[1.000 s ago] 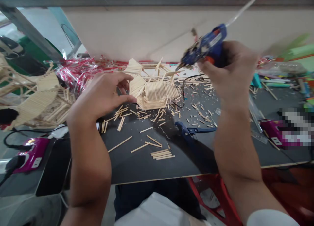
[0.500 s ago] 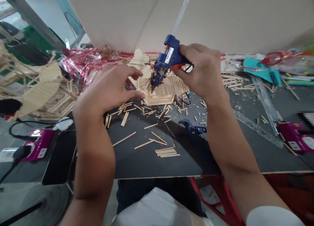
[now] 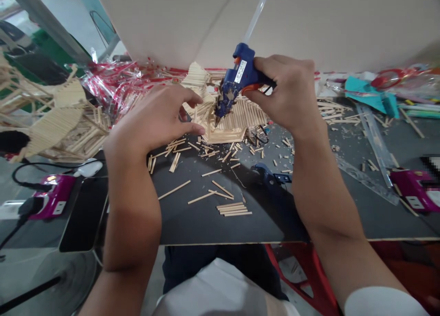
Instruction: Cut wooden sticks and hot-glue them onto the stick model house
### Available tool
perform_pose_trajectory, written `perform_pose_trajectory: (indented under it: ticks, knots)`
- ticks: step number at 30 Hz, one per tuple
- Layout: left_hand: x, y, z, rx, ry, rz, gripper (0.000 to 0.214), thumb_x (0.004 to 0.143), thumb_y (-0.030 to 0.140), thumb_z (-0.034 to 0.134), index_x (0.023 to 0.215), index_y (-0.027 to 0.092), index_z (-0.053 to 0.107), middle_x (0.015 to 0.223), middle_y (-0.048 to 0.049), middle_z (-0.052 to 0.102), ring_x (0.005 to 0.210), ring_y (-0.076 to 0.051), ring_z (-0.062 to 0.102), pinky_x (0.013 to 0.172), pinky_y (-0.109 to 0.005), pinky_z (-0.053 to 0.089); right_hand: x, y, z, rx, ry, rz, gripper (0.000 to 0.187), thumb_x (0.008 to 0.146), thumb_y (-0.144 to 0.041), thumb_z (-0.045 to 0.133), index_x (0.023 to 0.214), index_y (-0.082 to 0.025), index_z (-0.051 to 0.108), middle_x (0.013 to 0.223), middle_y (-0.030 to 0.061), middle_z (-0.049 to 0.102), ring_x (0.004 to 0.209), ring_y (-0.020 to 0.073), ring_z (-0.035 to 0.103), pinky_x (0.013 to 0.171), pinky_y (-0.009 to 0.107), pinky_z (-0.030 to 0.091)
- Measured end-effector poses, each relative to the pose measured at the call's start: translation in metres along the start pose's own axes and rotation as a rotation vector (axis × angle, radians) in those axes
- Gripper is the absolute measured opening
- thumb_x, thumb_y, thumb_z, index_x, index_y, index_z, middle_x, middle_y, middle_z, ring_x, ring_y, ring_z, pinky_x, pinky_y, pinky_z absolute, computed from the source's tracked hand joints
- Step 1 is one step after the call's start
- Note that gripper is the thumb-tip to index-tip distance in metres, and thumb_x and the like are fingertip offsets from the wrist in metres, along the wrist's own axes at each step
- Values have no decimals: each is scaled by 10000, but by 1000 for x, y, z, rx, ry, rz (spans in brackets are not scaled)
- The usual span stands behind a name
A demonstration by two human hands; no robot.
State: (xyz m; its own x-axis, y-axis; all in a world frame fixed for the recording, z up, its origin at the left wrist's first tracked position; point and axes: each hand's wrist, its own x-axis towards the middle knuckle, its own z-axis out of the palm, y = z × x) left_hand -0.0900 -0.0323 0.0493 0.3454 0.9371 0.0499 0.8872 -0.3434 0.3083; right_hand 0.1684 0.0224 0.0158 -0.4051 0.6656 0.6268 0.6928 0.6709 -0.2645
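Small wooden sticks [image 3: 233, 211] are lying near on the surface [image 3: 192, 229], a stick model [image 3: 245, 115] standing beyond them.
The left hand [image 3: 160, 117] is curving at the model's left side, its fingers perhaps touching, their grip staying unclear; the right hand's [image 3: 290, 91] fingers are grasping a blue glue gun [image 3: 237, 80], its nozzle pointing down at the model; red-and-clear plastic [image 3: 110, 84] is lying far left.

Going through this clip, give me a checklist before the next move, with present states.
1. Right hand gripping the blue glue gun: ok.
2. Clear glue stick entering the gun's rear: ok.
3. Nozzle pointing down at the stick model: ok.
4. Nozzle touching the model: cannot tell.
5. Left hand firmly holding the model: cannot tell; it is at the left side.
6. Blue hand tool apart from both hands: ok.
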Motion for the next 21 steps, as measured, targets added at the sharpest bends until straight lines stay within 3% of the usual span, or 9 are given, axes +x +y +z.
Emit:
perform_pose_trajectory:
  ticks: [9, 14, 21]
  knots:
    - [0, 1, -1, -75, -39, -46, 573, 738, 538, 739, 1247, 294, 640, 1069, -54, 704, 1072, -304, 635, 936, -399, 474, 0, 0, 0, -25, -7, -32, 123, 871, -376, 655, 992, -355, 650, 893, 58, 709, 872, 341, 639, 695, 465, 456]
    - [0, 3, -2, -23, -35, -29, 573, 753, 546, 739, 1254, 285, 644, 1043, -48, 717, 1022, -284, 649, 961, -398, 464, 1, 1, 1, -24, 0, -35, 136, 850, -329, 695, 976, -331, 642, 887, 59, 701, 865, 333, 636, 721, 456, 441]
    - [-2, 7, -2, 89, -11, 46, 564, 818, 518, 728, 1288, 224, 628, 1026, -73, 729, 963, -258, 671, 856, -369, 483, 2, 1, 1, -32, 4, -37, 163, 839, -292, 717, 971, -324, 627, 886, 54, 698, 851, 318, 621, 728, 444, 423]
